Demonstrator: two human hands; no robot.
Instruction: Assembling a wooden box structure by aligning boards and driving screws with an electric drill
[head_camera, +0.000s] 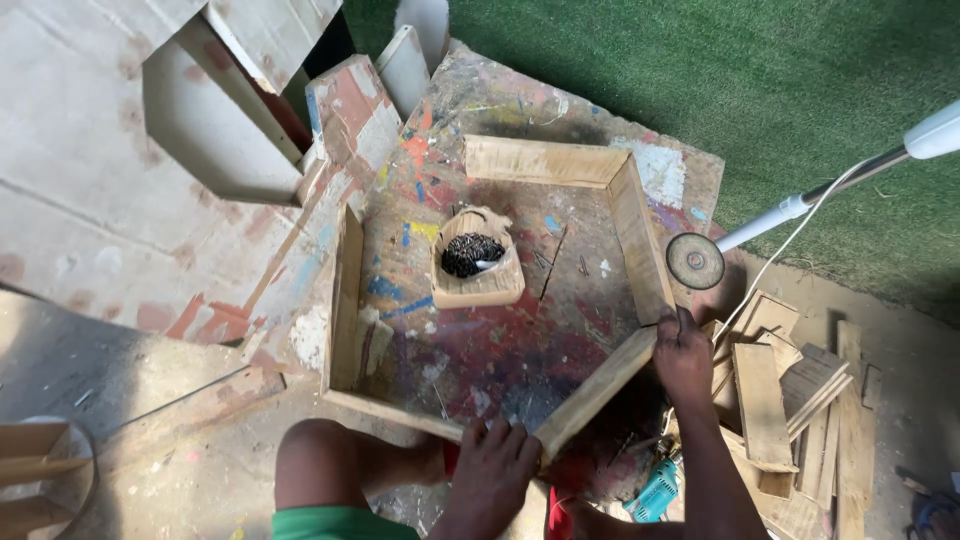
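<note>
A frame of pale wooden planks (345, 300) lies on a paint-splattered board (480, 350). Its near-right side is a slanted plank (597, 388). My left hand (490, 472) grips the lower end of that plank, where it meets the front plank. My right hand (683, 357) grips its upper end at the corner with the right side plank (640, 235). Inside the frame sits a small wooden container (478, 285) holding dark nails or screws.
A round abrasive disc (695, 261) lies just outside the frame's right side. Wood offcuts (785, 405) are piled at the right, with a teal power tool (656, 490) near my leg. A white pole (800, 205) crosses green turf (700, 60). Cardboard sheets (90, 170) lie at the left.
</note>
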